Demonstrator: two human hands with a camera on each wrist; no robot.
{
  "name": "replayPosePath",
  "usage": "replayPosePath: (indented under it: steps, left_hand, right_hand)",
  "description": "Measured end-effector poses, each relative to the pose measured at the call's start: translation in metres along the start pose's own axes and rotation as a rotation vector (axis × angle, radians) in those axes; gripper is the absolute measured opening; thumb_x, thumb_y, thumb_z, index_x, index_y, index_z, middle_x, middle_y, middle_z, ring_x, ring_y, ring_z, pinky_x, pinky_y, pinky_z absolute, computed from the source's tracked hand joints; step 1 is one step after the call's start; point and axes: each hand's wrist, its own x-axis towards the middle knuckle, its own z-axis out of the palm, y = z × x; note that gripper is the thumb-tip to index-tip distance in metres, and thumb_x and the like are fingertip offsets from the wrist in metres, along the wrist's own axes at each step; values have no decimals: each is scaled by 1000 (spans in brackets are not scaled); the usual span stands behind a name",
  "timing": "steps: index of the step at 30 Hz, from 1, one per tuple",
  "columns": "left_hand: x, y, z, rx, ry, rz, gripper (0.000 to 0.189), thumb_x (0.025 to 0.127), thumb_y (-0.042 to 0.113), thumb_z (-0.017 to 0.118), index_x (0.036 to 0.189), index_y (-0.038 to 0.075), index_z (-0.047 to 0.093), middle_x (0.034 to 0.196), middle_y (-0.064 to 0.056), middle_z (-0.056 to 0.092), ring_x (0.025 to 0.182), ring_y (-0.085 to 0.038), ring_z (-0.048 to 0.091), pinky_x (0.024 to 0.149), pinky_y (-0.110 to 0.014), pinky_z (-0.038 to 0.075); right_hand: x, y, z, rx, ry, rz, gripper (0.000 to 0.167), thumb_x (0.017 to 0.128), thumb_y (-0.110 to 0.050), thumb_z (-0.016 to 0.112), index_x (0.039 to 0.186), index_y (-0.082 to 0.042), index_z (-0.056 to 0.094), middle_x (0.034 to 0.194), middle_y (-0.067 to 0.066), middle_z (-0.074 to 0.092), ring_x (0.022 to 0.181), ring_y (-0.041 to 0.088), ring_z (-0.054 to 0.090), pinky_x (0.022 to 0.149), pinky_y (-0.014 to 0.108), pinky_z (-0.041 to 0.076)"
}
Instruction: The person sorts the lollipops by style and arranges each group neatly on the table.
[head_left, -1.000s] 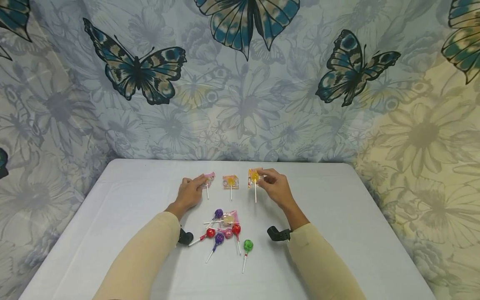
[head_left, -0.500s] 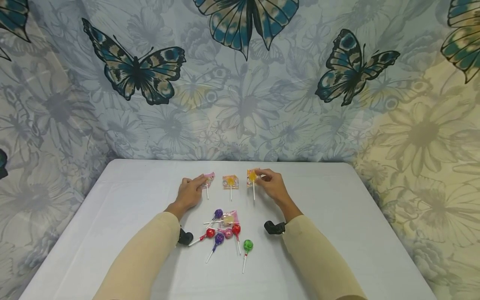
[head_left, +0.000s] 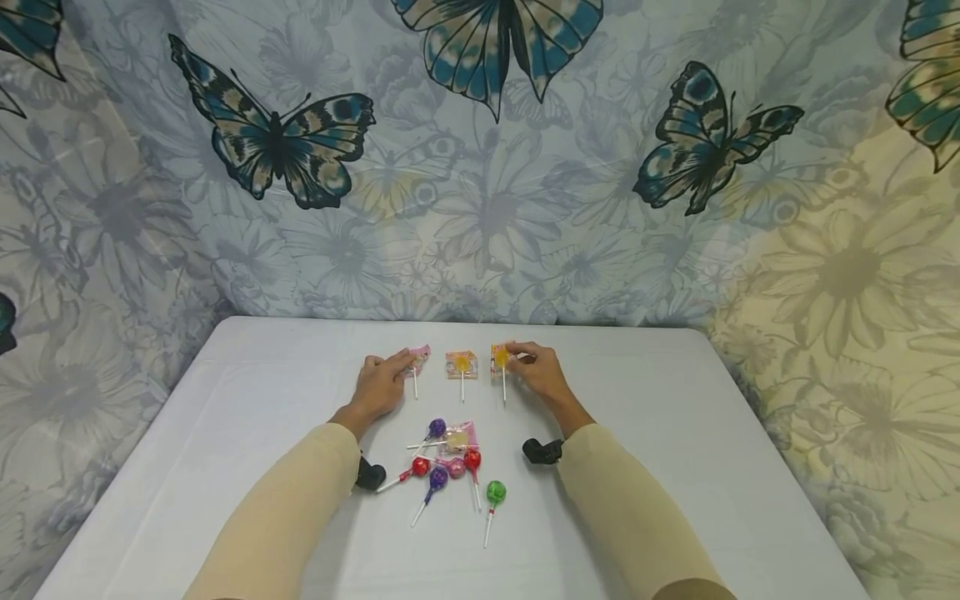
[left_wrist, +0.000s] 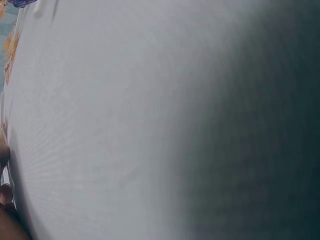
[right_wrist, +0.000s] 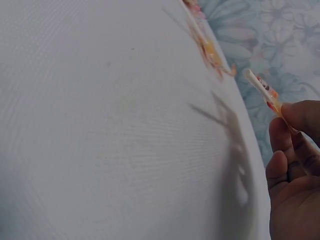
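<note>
At the left of a back row lies a pink-wrapped lollipop (head_left: 419, 360); my left hand (head_left: 380, 383) holds its wrapper by the left side. In the left wrist view only a few fingertips (left_wrist: 5, 194) show at the left edge. My right hand (head_left: 542, 372) pinches the orange wrapper of a yellow lollipop (head_left: 500, 358) between thumb and fingers, its white stick pointing toward me. The right wrist view has this lollipop (right_wrist: 265, 92) raised above the tabletop, its shadow below. Between both hands a second yellow lollipop in an orange wrapper (head_left: 462, 364) lies flat.
Nearer me is a loose cluster: purple lollipops (head_left: 438, 477), red lollipops (head_left: 472, 459), a pink one (head_left: 457, 467) and a pink-wrapped flat one (head_left: 459, 437). A green lollipop (head_left: 496, 492) lies apart at right. The white table (head_left: 637, 375) ends at a butterfly-patterned wall (head_left: 495, 250).
My right hand has moved slightly left and toward me with the yellow lollipop, closer to the middle one. The left hand has stayed in place.
</note>
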Motion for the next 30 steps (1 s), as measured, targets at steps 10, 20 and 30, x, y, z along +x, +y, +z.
replayPosePath:
  steps: [10,20,30]
  left_hand:
    - [2,-3,2,12,6,-9,41,100,13,47,140,16,53,148,1,41,103,-29,40,90,-46,34]
    - [2,-3,3,10,8,-14,40,100,13,47,140,15,52,148,2,41,101,-28,40,88,-44,34]
    - [2,-3,3,10,-12,-29,41,101,14,46,141,15,51,149,2,40,102,-26,39,88,-43,33]
  right_hand:
    - [6,7,8,-147,2,65,31,87,-9,70,118,-7,69,120,8,64,94,23,61,72,33,50]
    - [9,10,13,-262,-13,71,31,87,-10,69,119,-6,68,120,9,64,98,24,59,81,38,49]
    - [11,8,15,-353,-43,8,30,89,-6,63,118,-3,68,113,10,61,94,24,57,79,39,47]
